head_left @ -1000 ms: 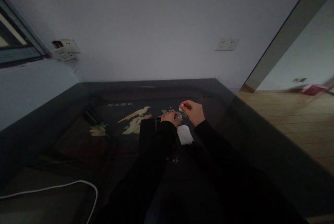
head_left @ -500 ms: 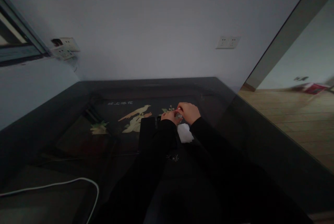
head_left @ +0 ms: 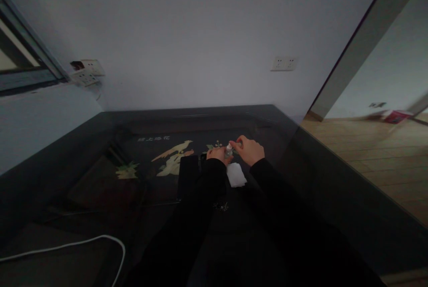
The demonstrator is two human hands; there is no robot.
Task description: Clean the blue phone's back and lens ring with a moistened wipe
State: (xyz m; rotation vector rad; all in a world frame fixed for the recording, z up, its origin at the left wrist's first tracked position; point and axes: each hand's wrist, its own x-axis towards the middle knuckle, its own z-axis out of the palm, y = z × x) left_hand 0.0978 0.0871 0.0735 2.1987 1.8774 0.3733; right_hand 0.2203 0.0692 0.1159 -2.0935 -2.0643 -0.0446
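A small clear bottle point(head_left: 228, 153) with a white top point(head_left: 229, 147) stands upright between my hands over the dark table. My left hand point(head_left: 216, 153) is closed around the bottle's body from the left. From the right, my right hand point(head_left: 251, 150) pinches at the white top with thumb and finger, its other fingers curled. Just below the bottle lies a small stack of white sheets point(head_left: 236, 175), perhaps wipes or paper. A flat black rectangular object point(head_left: 187, 176) lies left of my left forearm, which partly covers the things beside it.
The dark glossy table point(head_left: 187, 115) bears a bird-and-flower picture point(head_left: 174, 157). Small shiny bits point(head_left: 221, 206) lie between my forearms. A white cable point(head_left: 67, 247) curves across the lower left. The wall point(head_left: 187, 55) with sockets point(head_left: 284, 64) rises behind the table.
My right hand has shifted slightly right and opened its grip enough that the bottle's white top shows. My left hand stays around the bottle. The camera has tilted slightly upward.
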